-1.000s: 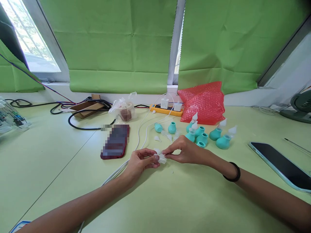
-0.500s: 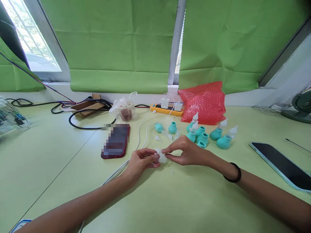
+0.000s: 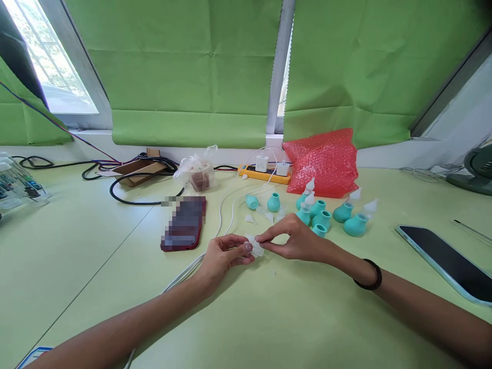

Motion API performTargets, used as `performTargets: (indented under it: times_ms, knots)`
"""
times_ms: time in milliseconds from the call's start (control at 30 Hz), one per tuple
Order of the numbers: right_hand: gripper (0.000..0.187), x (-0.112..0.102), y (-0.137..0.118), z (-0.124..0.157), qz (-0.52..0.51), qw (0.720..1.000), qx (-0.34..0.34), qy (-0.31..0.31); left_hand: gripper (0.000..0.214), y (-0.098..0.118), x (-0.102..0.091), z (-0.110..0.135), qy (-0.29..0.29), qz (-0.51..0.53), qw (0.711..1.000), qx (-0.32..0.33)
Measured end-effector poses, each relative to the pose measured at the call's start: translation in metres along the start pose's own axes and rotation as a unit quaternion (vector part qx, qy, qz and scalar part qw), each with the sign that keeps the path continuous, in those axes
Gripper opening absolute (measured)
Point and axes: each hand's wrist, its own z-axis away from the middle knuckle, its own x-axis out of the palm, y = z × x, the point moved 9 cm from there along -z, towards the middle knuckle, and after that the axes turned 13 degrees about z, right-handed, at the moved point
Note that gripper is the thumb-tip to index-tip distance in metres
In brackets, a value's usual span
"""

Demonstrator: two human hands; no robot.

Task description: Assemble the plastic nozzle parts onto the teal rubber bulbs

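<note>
Between my hands is a small translucent white plastic piece [image 3: 256, 248]; its exact kind is hard to make out. My left hand [image 3: 229, 250] grips it from the left between thumb and fingers. From the right, my right hand [image 3: 294, 238] pinches at its upper edge with thumb and forefinger. Just beyond the hands lie loose translucent nozzle tips [image 3: 249, 219]. Turquoise rubber bulbs stand behind, one upright bulb [image 3: 273, 202] and one tipped bulb [image 3: 251, 202]. To the right are several more bulbs, some fitted with clear nozzles, such as a leaning bulb [image 3: 355, 225].
A red bubble-wrap bag [image 3: 323, 164] lies by the wall beside an orange power strip [image 3: 265, 174]. White cables [image 3: 188, 269] run under my left wrist. A red-cased phone [image 3: 184, 224] lies left, a larger phone or tablet [image 3: 448, 261] right. A tape roll in plastic [image 3: 200, 177] sits behind.
The thumb and forefinger of my right hand have drawn closer together at the white piece. My left hand stays nearly still, and the things on the table have not moved.
</note>
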Motion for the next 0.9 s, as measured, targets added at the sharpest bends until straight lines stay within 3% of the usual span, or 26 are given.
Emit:
performTargets:
  times_ms: [133,367,433,500,667,900]
  knots:
    - [0.015,0.002,0.003,0.001,-0.003,1.000,0.022,0.009,0.024,0.001,0.000,0.001,0.005,0.009,1.000,-0.001]
    - [0.015,0.006,-0.004,0.002,-0.007,1.000,-0.007,0.004,0.024,0.002,-0.001,0.001,0.009,0.014,1.000,0.006]
    - [0.012,0.007,0.001,0.001,-0.032,0.999,0.017,0.003,0.024,0.002,-0.002,0.002,0.014,0.012,1.000,0.009]
    - [0.010,0.009,0.016,0.002,-0.076,0.993,0.086,0.006,0.025,0.002,-0.001,0.002,0.014,0.015,1.000,0.011]
    - [0.030,0.031,0.052,0.008,-0.247,0.934,0.254,-0.035,0.025,0.003,0.001,0.002,0.001,0.016,1.000,0.013]
    - [0.030,0.061,0.054,0.017,-0.351,0.871,0.307,-0.153,0.022,-0.001,-0.002,0.000,-0.003,-0.015,1.000,0.014]
